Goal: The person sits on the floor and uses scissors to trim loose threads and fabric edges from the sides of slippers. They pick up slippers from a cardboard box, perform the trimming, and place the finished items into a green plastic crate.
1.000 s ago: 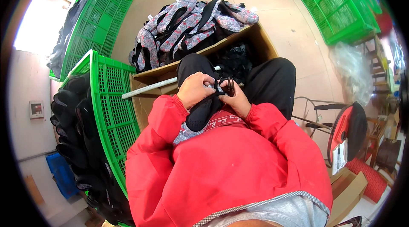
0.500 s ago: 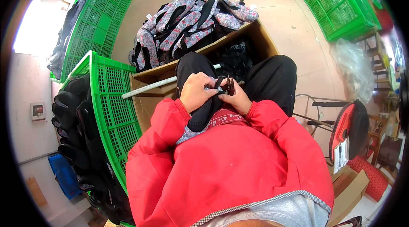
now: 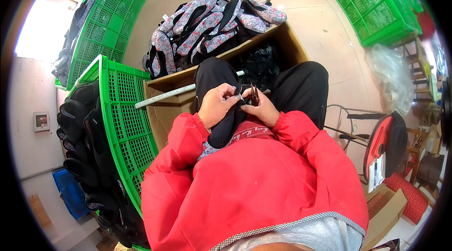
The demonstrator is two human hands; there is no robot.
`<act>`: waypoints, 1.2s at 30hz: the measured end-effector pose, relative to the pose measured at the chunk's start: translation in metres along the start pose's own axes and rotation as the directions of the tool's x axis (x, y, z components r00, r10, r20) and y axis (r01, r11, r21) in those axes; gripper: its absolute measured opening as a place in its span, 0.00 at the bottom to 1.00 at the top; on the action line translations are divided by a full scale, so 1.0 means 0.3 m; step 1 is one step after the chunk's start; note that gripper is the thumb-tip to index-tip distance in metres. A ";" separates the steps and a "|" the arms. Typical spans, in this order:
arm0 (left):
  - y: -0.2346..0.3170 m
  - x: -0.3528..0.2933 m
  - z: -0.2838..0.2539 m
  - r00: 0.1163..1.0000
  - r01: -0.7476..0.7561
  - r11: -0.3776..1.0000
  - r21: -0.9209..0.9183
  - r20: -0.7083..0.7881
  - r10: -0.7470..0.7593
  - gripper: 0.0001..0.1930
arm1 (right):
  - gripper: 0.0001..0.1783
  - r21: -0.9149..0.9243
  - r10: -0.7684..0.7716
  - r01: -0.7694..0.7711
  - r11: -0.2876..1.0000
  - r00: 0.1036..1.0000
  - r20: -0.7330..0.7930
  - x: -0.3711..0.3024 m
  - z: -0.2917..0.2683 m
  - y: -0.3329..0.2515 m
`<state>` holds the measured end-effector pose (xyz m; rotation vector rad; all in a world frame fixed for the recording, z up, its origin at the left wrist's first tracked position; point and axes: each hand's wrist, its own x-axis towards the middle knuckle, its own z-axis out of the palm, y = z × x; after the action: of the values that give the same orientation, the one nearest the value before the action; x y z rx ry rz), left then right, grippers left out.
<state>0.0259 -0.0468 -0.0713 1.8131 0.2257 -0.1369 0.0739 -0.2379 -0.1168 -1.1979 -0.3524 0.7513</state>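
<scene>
Clock: we take the two hands as its centre, with 12 straight ahead.
Slipper: we see a black slipper (image 3: 219, 134) with flowered fabric at its near end, lying on the lap at 7 o'clock and partly hidden by the left hand (image 3: 217, 105).
Left hand: narrow, thumb and finger pinched on a dark strip (image 3: 239, 92) with a pale bit beside it; we cannot tell whether the strip belongs to the slipper.
Right hand: the right hand (image 3: 260, 109) is closed around dark snips (image 3: 254, 94), blades up towards 12; we cannot tell whether they touch the strip.
Progress: we judge the work on this piece to be midway, as it is in both hands and not yet set down.
Flowered slippers: a large heap (image 3: 202, 27) lies at 11 o'clock, beyond the cardboard box (image 3: 295, 46); we cannot tell whether these are finished or waiting.
Black slippers: many (image 3: 77, 117) fill the green crate (image 3: 127, 105) at 9 o'clock; their stage is equally unclear to us.
Lettering: we see pale script on a red band (image 3: 254, 132) at 5 o'clock.
Tags: small white ones (image 3: 165, 17) stick out of the heap, too small for us to read.
Wall panel: a white-framed panel (image 3: 41, 122) hangs at 9 o'clock; we make out no words.
</scene>
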 end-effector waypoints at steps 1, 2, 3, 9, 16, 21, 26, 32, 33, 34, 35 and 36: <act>0.005 -0.002 0.001 1.000 -0.014 0.999 0.041 -0.012 0.015 0.08 | 0.19 -0.015 0.017 -0.017 1.000 1.000 0.014 0.000 -0.003 -0.012; 0.014 -0.006 0.002 0.999 -0.027 0.996 0.082 -0.024 0.029 0.07 | 0.18 0.036 0.033 -0.035 0.999 0.999 0.033 0.002 -0.009 -0.013; 0.029 -0.008 0.006 0.998 -0.041 0.992 0.122 -0.032 0.046 0.07 | 0.16 0.085 0.049 -0.053 0.995 0.998 0.049 0.003 -0.017 -0.022; 0.049 -0.011 0.036 0.995 -0.075 0.970 0.230 -0.039 0.086 0.07 | 0.14 0.043 0.085 -0.085 0.995 0.996 -0.007 0.028 -0.058 -0.044; 0.058 -0.020 0.046 0.994 -0.079 0.955 0.285 -0.047 0.096 0.09 | 0.09 0.007 0.061 -0.060 0.998 0.992 -0.113 0.074 -0.022 -0.079; 0.065 -0.003 0.042 0.998 -0.047 0.968 0.245 -0.017 0.053 0.10 | 0.05 0.168 -0.028 0.037 0.985 0.998 -0.056 0.084 -0.004 -0.114; 0.069 -0.012 0.037 0.999 -0.023 0.952 0.306 -0.026 0.033 0.10 | 0.09 0.042 -0.118 0.119 0.992 0.993 -0.020 0.097 0.006 -0.154; 0.082 -0.012 0.033 0.992 0.118 0.981 0.155 -0.064 -0.109 0.10 | 0.19 0.030 0.145 -0.143 0.989 0.983 -0.113 0.086 -0.097 -0.249; 0.088 -0.013 0.033 0.991 0.121 0.979 0.167 -0.068 -0.111 0.10 | 0.20 -0.102 0.187 -0.199 0.975 0.976 -0.114 0.069 -0.099 -0.284; 0.094 -0.011 0.030 0.994 0.101 0.971 0.215 -0.065 -0.089 0.11 | 0.21 -0.170 0.181 -0.190 0.967 0.981 -0.066 0.061 -0.125 -0.274; 0.101 -0.005 0.026 0.996 0.082 0.962 0.262 -0.059 -0.068 0.12 | 0.22 -0.236 0.179 -0.178 0.955 0.984 -0.017 0.056 -0.158 -0.251; 0.100 -0.001 0.022 0.997 0.063 0.949 0.309 -0.053 -0.049 0.12 | 0.23 -0.300 0.178 -0.160 0.940 0.983 0.033 0.054 -0.157 -0.254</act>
<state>0.0325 -0.0605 -0.0445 2.1265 0.3009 -0.1795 0.1399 -0.2726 -0.0647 -1.5048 -0.4259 0.9077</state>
